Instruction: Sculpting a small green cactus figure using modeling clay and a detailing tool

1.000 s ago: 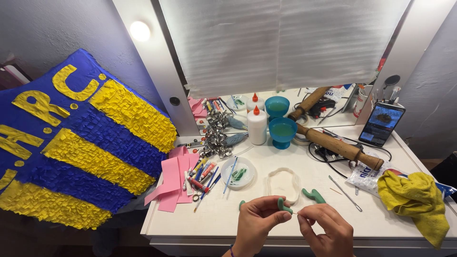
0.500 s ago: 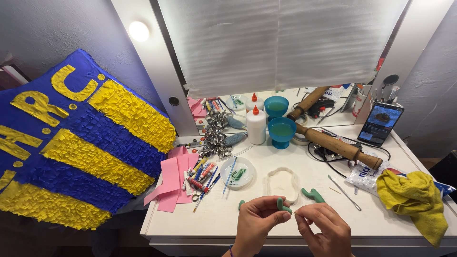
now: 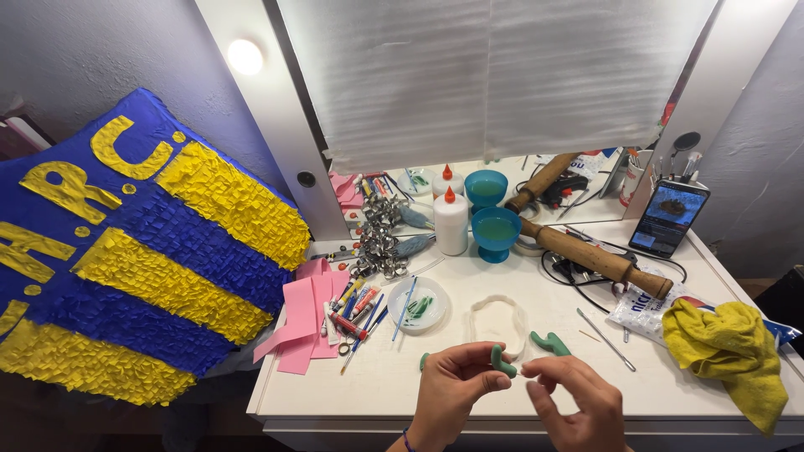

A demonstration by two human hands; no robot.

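View from the head camera over a white desk (image 3: pixel 670 393). We see two hands at the near edge. The left hand (image 3: pixel 452 389) is curled nearly shut, its thumb and forefinger pinching one small green clay piece (image 3: pixel 502 362), which stands up between the fingertips above the desk's front part. The right hand (image 3: pixel 578 402) is half curled, its thumb and forefinger drawn close together just beside that piece; whether they touch it or hold anything we cannot tell.

On the desk behind the hands we count one white clay ring (image 3: pixel 499 322), lying flat, and one further green clay shape (image 3: pixel 550 342) just right of it. A third green bit (image 3: pixel 425 361) shows at the left hand's edge. To the left lies one small round dish (image 3: pixel 419 305) with green scraps in it, next to a scatter of brushes and paint tubes (image 3: pixel 356 305) and a pile of pink paper strips (image 3: pixel 301 322).

Farther back stand one white glue bottle (image 3: pixel 450 222) with a red tip, one blue cup (image 3: pixel 496 233) and one wooden rolling pin (image 3: pixel 595 258); the mirror repeats each. One phone (image 3: pixel 668 218) leans at the right, one yellow cloth (image 3: pixel 729 347) lies near the right edge, and one blue-and-yellow fringed panel (image 3: pixel 134 251) leans at the left.
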